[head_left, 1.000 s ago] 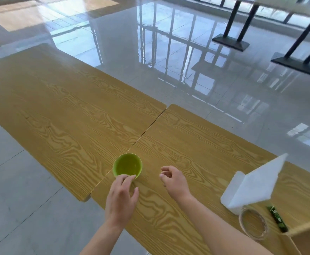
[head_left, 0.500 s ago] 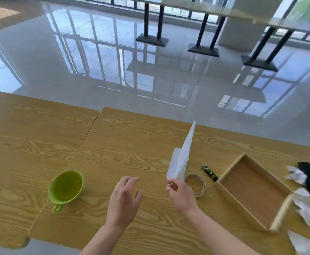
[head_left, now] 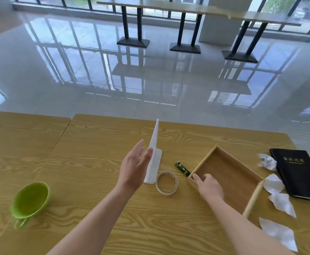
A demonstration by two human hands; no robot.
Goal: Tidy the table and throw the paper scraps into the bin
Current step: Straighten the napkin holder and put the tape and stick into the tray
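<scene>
Several crumpled white paper scraps (head_left: 273, 183) lie at the right of the wooden table (head_left: 99, 144), beside a black notebook (head_left: 297, 173). My left hand (head_left: 134, 168) is raised with fingers apart, just left of a folded white sheet (head_left: 154, 157) that stands on edge. My right hand (head_left: 208, 186) rests on the near left corner of an open wooden box (head_left: 229, 173), fingers curled over its wall; I cannot tell if it grips it. A roll of clear tape (head_left: 167, 183) and a small green packet (head_left: 182, 168) lie between my hands.
A green cup (head_left: 31, 199) lies tilted at the left near the table's front edge. Beyond the table's far edge is a glossy tiled floor (head_left: 150, 80), with other tables on black pedestal legs (head_left: 185, 30) by the windows.
The view swung right, bringing the box, notebook and scraps into sight. My right hand moved from near the white sheet to the box corner. My left hand rose beside the sheet.
</scene>
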